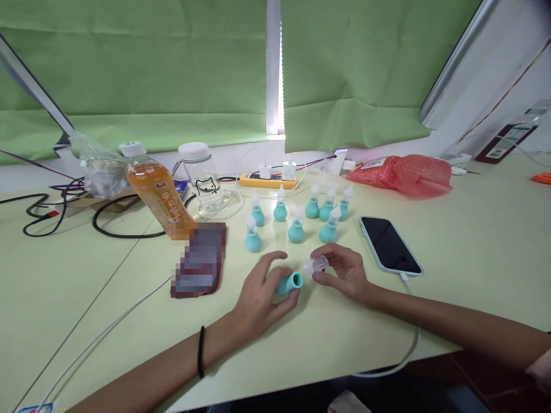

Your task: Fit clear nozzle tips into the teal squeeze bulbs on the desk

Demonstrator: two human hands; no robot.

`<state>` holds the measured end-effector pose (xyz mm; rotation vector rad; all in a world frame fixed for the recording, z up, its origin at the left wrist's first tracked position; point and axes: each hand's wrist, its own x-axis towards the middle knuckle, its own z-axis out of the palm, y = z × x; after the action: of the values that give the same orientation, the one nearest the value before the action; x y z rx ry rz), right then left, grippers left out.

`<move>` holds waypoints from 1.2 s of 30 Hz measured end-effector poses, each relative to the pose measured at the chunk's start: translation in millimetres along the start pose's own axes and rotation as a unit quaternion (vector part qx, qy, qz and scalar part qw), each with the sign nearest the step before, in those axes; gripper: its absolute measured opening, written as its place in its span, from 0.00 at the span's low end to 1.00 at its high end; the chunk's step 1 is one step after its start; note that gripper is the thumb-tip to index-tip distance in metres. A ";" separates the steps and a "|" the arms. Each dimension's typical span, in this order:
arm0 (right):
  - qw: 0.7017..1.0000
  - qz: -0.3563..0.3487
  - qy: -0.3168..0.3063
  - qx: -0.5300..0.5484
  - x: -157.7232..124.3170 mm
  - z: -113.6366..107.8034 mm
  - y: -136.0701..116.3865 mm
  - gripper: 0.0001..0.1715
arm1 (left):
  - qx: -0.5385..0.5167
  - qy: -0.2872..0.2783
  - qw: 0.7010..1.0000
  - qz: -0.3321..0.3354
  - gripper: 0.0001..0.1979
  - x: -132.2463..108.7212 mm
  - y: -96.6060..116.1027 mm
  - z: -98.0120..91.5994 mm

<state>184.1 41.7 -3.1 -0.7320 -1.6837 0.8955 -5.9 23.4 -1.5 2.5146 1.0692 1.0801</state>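
Observation:
My left hand (262, 292) grips a teal rubber bulb (284, 284) on its side, its round open mouth facing right and toward me. Just to the right, my right hand (342, 272) pinches a clear plastic nozzle (317, 264) between thumb and fingers. The nozzle and the bulb's mouth are close but apart. Beyond my hands stand several teal bulbs with clear pointed tips fitted on top, among them one bulb aspirator (296, 231) in front, one bulb aspirator (253, 240) at the left and one bulb aspirator (329, 230) at the right.
A phone (391, 245) with a white cable lies at the right, and a blurred red-edged phone (200, 261) at the left. An orange drink bottle (159, 195), a clear cup (204, 178), a yellow power strip (267, 181) and a red plastic bag (404, 175) line the back.

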 end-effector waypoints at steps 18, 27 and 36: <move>0.991 -0.048 -0.092 -0.085 2.8 5.0 -7.1 0.11 | -0.145 -0.014 0.983 -0.116 0.09 0.4 -0.4 -6.6; 0.941 -0.266 -0.113 -0.177 5.0 -0.8 1.4 0.13 | -0.131 -0.042 0.983 -0.122 0.09 -1.3 -1.2 -4.8; 0.981 -0.040 -0.149 -0.115 5.3 2.4 -11.3 0.13 | -0.025 -0.024 0.999 -0.040 0.08 -5.7 -0.7 -3.9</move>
<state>179.9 39.5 8.7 -0.7029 -2.0948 0.7906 -11.7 19.6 -2.1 2.4254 1.1051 1.0076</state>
